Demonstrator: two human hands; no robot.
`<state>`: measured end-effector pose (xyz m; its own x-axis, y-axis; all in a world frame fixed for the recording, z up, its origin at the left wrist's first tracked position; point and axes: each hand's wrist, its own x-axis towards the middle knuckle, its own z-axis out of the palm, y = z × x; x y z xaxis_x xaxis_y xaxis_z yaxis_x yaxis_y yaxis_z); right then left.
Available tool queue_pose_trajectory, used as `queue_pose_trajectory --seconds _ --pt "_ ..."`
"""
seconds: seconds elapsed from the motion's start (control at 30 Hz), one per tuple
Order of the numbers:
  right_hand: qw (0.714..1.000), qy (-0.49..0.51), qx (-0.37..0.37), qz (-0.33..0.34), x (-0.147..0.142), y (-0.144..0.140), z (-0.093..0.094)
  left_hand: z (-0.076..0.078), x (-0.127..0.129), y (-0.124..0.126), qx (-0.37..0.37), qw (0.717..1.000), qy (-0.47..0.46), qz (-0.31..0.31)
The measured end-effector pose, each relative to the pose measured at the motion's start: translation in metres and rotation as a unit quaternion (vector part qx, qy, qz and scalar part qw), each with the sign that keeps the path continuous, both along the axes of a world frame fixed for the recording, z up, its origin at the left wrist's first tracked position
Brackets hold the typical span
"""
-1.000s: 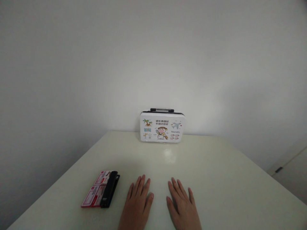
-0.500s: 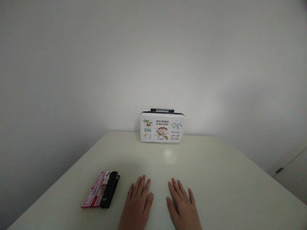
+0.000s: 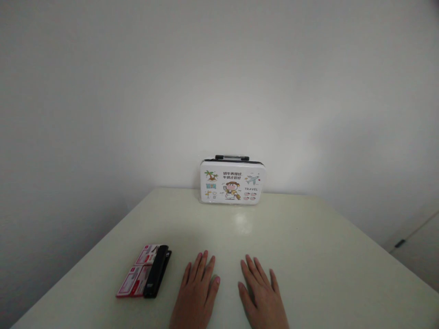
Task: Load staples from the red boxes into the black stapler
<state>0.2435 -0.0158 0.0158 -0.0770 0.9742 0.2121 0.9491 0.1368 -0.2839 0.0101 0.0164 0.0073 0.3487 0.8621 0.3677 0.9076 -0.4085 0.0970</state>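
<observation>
Flat on the pale table point(image 3: 291, 237) lies my left hand point(image 3: 197, 290), palm down with its fingers stretched out and holding nothing. My right hand point(image 3: 260, 290) rests the same way a little to the right, also without anything in it. Nearest my left hand, on its left side, is a black stapler point(image 3: 157, 272). Beside the stapler, touching it or nearly so, are small red-and-white boxes point(image 3: 130, 281) with printed labels. A white case point(image 3: 233, 183) with cartoon pictures and a black handle stands upright at the table's far edge, apart from both hands.
Behind the case rises a plain grey-white wall point(image 3: 226, 82). The table narrows toward the wall, and its right edge runs down to the lower right. A small dark fitting point(image 3: 399, 243) shows on a pale surface at the far right.
</observation>
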Motion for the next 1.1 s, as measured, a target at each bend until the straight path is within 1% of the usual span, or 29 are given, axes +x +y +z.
queue_pose_trajectory --seconds 0.47,0.6,0.8,0.97,1.1 --pt "1.0 -0.027 -0.009 0.004 -0.0002 0.0007 0.0003 0.0012 0.0004 -0.0001 0.002 1.0 0.01 0.006" --pt "1.0 -0.024 0.001 0.003 0.0008 0.0007 -0.0019 0.002 0.0007 -0.0007 0.002 1.0 0.006 0.006" --pt "1.0 -0.017 0.016 0.009 0.002 0.0019 -0.005 0.0019 0.0005 0.0 -0.009 1.0 0.001 0.006" --pt "1.0 -0.02 -0.001 0.007 0.0022 0.0015 -0.0041 0.0038 0.0 -0.002 -0.014 1.0 -0.005 0.001" --pt "1.0 -0.025 -0.007 0.005 0.0018 0.0017 -0.0026 0.0046 -0.0001 -0.0004 -0.038 0.999 -0.027 0.0"
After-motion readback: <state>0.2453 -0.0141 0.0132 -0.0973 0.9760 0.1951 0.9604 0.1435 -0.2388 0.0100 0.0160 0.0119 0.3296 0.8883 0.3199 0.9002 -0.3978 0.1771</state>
